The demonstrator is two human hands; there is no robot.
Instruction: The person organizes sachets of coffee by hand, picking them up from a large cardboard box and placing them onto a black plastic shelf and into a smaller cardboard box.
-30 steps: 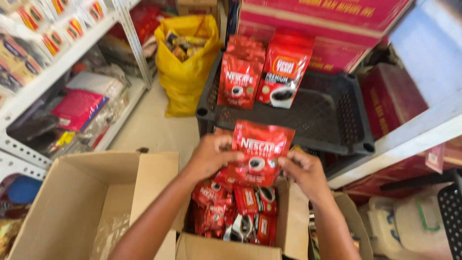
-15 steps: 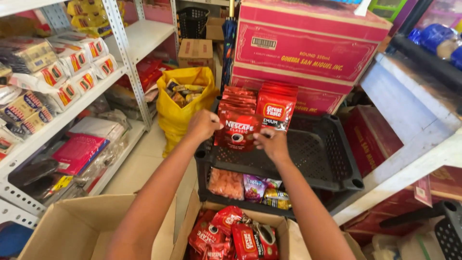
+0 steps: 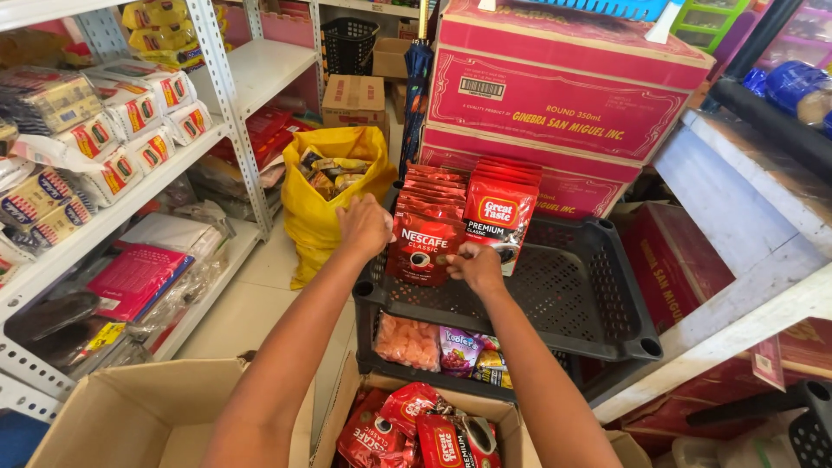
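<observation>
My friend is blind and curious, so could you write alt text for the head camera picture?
A person's left hand and right hand hold a red coffee pouch upright at the front of a row of pouches in a black plastic crate. An open cardboard box of more red pouches sits below, with a yellow sack and stocked metal shelves to the left.

Red coffee pouches (image 3: 426, 243) stood upright at frame centre, beside red-and-black pouches (image 3: 500, 217); red cartons (image 3: 555, 100) were stacked above; more red pouches (image 3: 416, 429) filled the bottom-centre box (image 3: 511, 429); white-and-red packs (image 3: 130, 117) lined upper-left shelves.
</observation>
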